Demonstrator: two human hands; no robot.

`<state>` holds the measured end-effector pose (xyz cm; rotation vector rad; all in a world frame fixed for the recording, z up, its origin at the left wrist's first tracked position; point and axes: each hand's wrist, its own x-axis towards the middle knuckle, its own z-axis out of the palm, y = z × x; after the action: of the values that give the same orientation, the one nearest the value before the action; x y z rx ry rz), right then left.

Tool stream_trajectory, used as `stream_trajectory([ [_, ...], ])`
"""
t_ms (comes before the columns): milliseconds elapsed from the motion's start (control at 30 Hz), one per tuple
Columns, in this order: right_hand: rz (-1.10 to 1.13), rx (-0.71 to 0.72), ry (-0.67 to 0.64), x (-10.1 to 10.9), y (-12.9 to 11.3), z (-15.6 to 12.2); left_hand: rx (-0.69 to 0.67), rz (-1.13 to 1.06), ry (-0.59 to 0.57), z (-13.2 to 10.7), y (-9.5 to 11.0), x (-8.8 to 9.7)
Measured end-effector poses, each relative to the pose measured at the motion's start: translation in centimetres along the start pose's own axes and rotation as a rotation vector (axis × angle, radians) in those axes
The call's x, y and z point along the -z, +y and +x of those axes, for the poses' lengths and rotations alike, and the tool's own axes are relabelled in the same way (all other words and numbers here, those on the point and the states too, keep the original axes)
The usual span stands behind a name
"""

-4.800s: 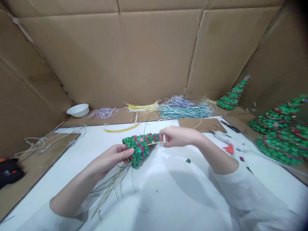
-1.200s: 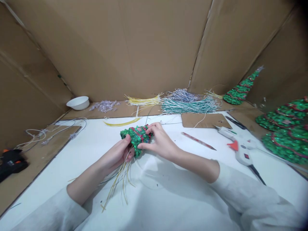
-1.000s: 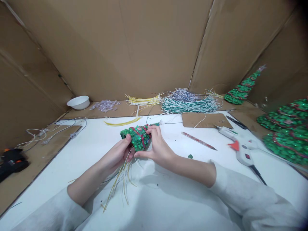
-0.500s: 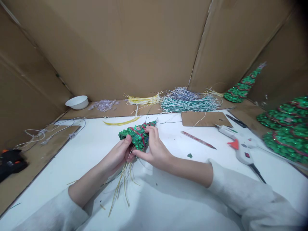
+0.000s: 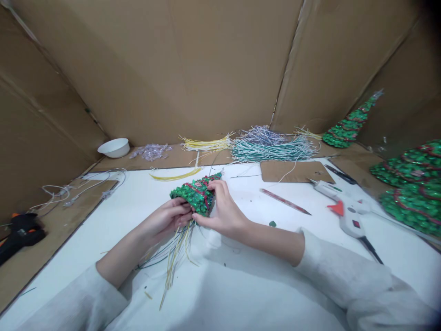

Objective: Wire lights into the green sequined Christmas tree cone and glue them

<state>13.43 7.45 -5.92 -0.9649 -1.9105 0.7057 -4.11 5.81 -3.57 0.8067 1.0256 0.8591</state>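
Observation:
A small green Christmas tree (image 5: 191, 191), trimmed with red garland, lies tilted above the white table with its tip pointing to the far right. My right hand (image 5: 223, 209) grips it from the right side, thumb low and fingers over the upper part. At the open base, my left hand (image 5: 170, 218) has its fingers closed where the wires come out; the fingertips are partly hidden inside the rim. Thin yellow, white and dark wires (image 5: 172, 262) hang from the base toward me.
Bundles of green-white wire (image 5: 272, 151) and yellow wire (image 5: 206, 143) lie along the back. A white bowl (image 5: 113, 148) stands at back left, a black glue gun (image 5: 24, 234) at left. Rightward are a pencil (image 5: 285, 201), a white glue gun (image 5: 351, 216) and finished trees (image 5: 413, 202).
My left thumb has come off the outside of the tree, and the left fingers have shifted to its base among the wires. More dark wires show below. My right hand keeps its hold.

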Motion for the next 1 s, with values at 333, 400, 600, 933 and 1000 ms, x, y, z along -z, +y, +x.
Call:
stream_trajectory([
  [333,0.050,0.071,0.076,-0.7,0.2,-0.7,-0.177,0.047,0.420,0.6,-2.4,-3.1],
  [400,0.063,0.082,0.089,-0.8,0.3,-0.7,-0.184,0.053,0.447,0.6,-2.4,-3.2],
  [600,0.083,0.079,0.113,-0.7,0.4,-0.8,-0.157,0.073,0.492,0.5,-2.2,-3.6],
  [933,0.088,0.087,0.091,-0.5,0.2,-0.9,-0.143,0.085,0.500,-0.1,-1.9,-4.4],
  [1000,0.090,0.089,0.094,-0.7,0.3,-1.0,-0.143,0.085,0.503,-0.3,-2.0,-4.4],
])
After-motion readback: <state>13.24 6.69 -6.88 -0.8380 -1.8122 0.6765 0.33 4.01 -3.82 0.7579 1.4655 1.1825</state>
